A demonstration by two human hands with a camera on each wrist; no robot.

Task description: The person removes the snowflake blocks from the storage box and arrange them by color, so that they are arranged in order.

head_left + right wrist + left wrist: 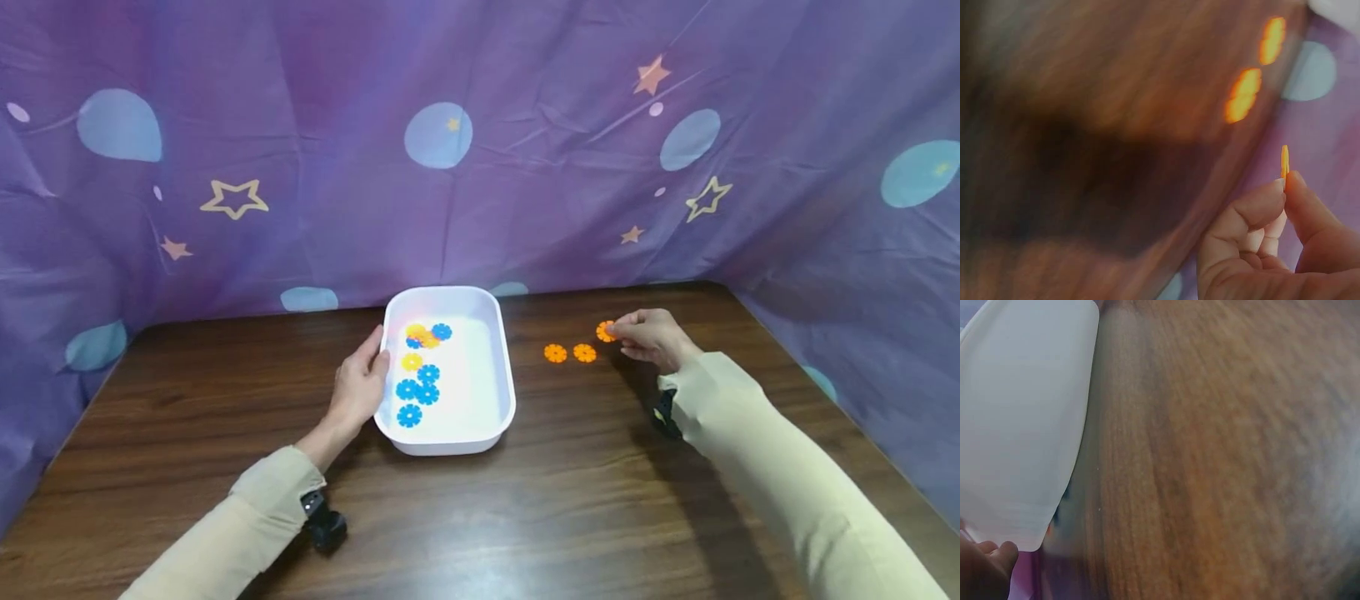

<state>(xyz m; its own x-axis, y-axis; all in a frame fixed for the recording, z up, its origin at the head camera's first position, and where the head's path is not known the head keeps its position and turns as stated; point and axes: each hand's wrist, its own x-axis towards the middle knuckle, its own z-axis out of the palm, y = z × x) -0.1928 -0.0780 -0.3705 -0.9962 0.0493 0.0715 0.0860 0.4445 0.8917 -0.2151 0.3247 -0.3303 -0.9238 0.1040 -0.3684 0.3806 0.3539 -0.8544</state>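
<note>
Disc point(603, 331), thin, round, notch-edged, pinched in right hand point(654, 337).

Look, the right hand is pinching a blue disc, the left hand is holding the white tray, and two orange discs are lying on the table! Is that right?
Not quite: the disc in the right hand is orange, as the head view shows. The left hand does hold the white tray, and two orange discs do lie on the table.

An orange notched disc point(603, 331) is pinched near two matching discs point(584, 353) lying beside a white tray point(471, 379).
</note>
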